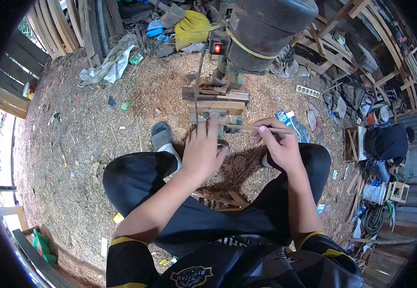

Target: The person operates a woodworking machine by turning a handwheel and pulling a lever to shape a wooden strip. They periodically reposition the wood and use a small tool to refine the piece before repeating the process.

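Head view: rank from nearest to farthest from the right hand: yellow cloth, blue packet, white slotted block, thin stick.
1. thin stick, held in the right hand.
2. blue packet, on the ground just beyond.
3. white slotted block, farther up right.
4. yellow cloth, far back at top.

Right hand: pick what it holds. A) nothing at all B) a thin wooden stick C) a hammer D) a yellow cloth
B: the right hand pinches a thin wooden stick between its fingers, and the stick reaches across toward the left hand.
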`<state>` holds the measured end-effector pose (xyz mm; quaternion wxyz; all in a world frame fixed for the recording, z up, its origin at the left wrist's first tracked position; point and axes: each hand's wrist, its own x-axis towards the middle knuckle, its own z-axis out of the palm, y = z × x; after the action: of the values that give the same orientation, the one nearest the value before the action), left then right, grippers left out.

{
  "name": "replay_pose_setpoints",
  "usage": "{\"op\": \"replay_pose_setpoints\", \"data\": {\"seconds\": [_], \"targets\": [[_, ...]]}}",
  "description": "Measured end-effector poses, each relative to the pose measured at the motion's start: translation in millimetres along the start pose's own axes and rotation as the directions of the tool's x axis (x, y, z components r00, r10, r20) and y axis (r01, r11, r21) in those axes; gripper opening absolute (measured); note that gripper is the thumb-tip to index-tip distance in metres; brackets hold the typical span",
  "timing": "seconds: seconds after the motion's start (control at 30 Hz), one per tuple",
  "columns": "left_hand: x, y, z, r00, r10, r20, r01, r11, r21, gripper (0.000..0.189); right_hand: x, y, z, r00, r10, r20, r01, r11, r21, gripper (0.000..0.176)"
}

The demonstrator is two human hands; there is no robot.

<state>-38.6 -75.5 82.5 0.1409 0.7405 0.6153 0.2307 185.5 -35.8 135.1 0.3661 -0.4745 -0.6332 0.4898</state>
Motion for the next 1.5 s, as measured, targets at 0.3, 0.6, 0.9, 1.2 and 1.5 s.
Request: {"op": "replay_pose_setpoints", "data": {"seconds": [0.3,0.6,0.9,1.2,1.5], "targets": [[29.7,6.7,-7.4,0.577,0.105,0.810,-0.264,0.962,0.063,0.049,63.5,-5.1,11.6,0.936,-0.335,0.110,0.337,0.754,-0.563,0.018],[29.5,-15.1,54.6,0.447,-0.068,0.892,-0.354,0.902,0.246,0.051,87.4,33.3,31.6,0.931,-0.327,0.161,0.349,0.672,-0.653,0.020],[64.6,-51.3,89.3,0.348,-0.070,0.935,-0.409,0.886,0.219,0.036,114.3,30.4,45.6,0.976,-0.153,0.157,0.219,0.638,-0.738,0.021],[84.1,-54.0,123.9,0.149,-0.046,0.988,-0.478,0.871,0.112,0.072,135.1,31.3,73.5,0.986,-0.139,0.092,0.160,0.642,-0.750,0.021],[86.2,-58.2,133.7,0.192,-0.004,0.981,-0.516,0.850,0.105,0.079,133.8,25.6,75.3,0.988,-0.146,0.043,0.131,0.669,-0.731,0.018]]}}
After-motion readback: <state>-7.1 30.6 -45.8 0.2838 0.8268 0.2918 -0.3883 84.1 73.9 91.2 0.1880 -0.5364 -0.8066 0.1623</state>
